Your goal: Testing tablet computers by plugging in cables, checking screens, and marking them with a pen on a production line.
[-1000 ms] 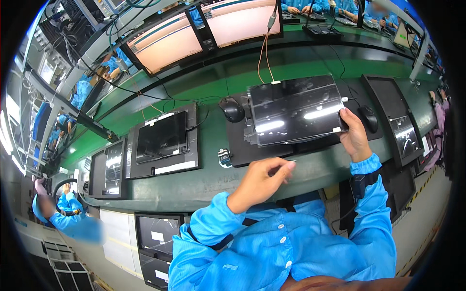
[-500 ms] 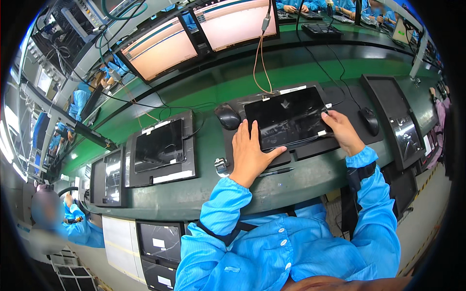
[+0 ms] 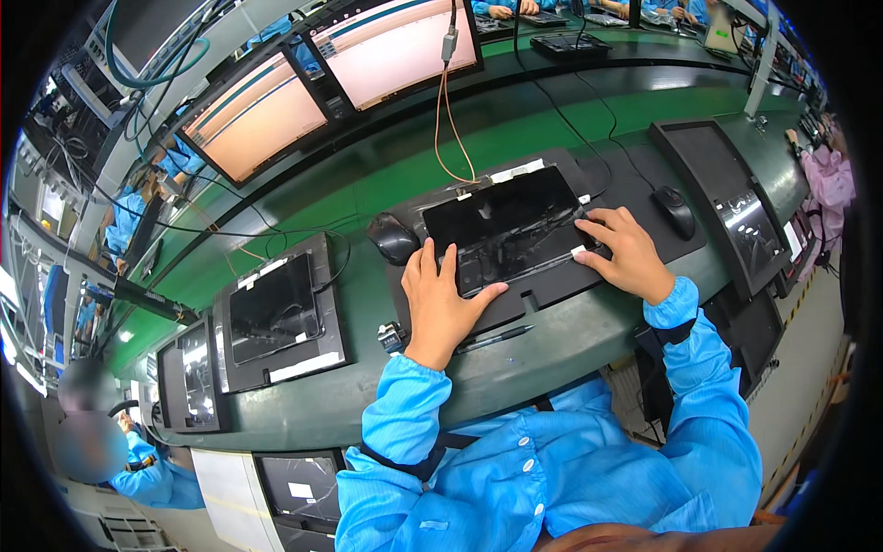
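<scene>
A black tablet [image 3: 501,225] lies flat, screen up, on a dark pad [image 3: 635,230] in front of me. Its glossy face carries reflections, and a small white tab [image 3: 578,252] sticks out at its near right corner. My left hand [image 3: 440,304] rests at the near left corner, fingers spread along the side and thumb at the front edge. Round the right end curls my right hand [image 3: 630,253], forefinger on the edge and thumb beside the white tab. A thin cable [image 3: 598,189] reaches the tablet's right side. What lies under my fingertips is hidden.
Black mice flank the tablet, one at left [image 3: 394,239], another at right [image 3: 674,213]. A pen [image 3: 497,339] lies nearer me. Farther left is a second tablet [image 3: 273,308] on a pad; a black tray [image 3: 727,202] stands right. Two monitors [image 3: 395,51] and hanging cables are behind.
The whole view has shifted, so the bench sits farther left. My right hand has opened from a pinch at the tablet's right edge to a wider hold round its near right corner.
</scene>
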